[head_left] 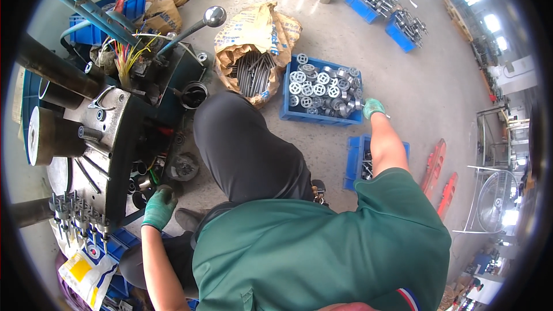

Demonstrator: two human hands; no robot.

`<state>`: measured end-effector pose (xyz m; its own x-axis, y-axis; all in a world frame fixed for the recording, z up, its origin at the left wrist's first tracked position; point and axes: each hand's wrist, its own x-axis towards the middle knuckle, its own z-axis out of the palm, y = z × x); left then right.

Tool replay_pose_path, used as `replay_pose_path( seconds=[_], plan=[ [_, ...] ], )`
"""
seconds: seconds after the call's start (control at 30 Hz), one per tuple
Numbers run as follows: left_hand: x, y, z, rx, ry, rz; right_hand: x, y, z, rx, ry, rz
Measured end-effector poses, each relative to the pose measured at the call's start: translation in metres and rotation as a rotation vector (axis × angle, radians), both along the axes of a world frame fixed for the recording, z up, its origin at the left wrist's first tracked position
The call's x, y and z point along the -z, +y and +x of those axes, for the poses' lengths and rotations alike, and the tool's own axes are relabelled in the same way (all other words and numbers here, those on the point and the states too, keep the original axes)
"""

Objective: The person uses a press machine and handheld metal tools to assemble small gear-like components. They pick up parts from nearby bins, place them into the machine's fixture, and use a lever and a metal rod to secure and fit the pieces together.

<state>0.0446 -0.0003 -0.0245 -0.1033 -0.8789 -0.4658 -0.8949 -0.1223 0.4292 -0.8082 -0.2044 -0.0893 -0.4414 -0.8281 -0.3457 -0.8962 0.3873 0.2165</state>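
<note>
My left hand (159, 209), in a green glove with darkened fingers, is low beside the machine's front edge. Its fingers are curled; what they hold, if anything, is hidden. On the right, my right hand (375, 108), also gloved in green, is at the right rim of a blue crate (319, 117). Its fingers look bent in, and I cannot make out anything in them. Round silver metal parts with cut-out faces (319, 89) fill that crate. A second blue crate (352, 164), partly covered by my right forearm, holds metal pieces.
A torn paper sack (245, 31) of metal rods (253, 74) stands beyond my knee. At left is a machine table (109, 144) with a ball-ended lever (215, 16) and upright shaft assemblies (80, 219). Blue crates (362, 8) of shafts, red forks (436, 161) and a fan (496, 201) lie right.
</note>
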Motion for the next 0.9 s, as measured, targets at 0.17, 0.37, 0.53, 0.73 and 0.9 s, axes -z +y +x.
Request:
replay_pose_path(
  seconds=[0.17, 0.37, 0.53, 0.73, 0.9],
  plan=[
    [-0.001, -0.005, -0.005, 0.002, -0.056, 0.038, -0.009, -0.014, -0.002, -0.196, 0.053, 0.043],
    [0.000, -0.001, -0.007, -0.016, -0.082, 0.105, -0.006, -0.034, 0.012, -0.166, -0.003, 0.082],
    [-0.003, 0.000, -0.012, -0.028, -0.110, 0.133, -0.003, -0.049, 0.020, 0.158, -0.097, 0.062],
    [-0.017, -0.005, -0.026, -0.021, -0.150, 0.164, 0.003, -0.035, 0.044, 0.361, -0.093, -0.073],
    [-0.035, -0.008, -0.037, -0.006, -0.153, 0.164, 0.004, -0.015, 0.052, 0.462, -0.128, -0.155]
  ],
)
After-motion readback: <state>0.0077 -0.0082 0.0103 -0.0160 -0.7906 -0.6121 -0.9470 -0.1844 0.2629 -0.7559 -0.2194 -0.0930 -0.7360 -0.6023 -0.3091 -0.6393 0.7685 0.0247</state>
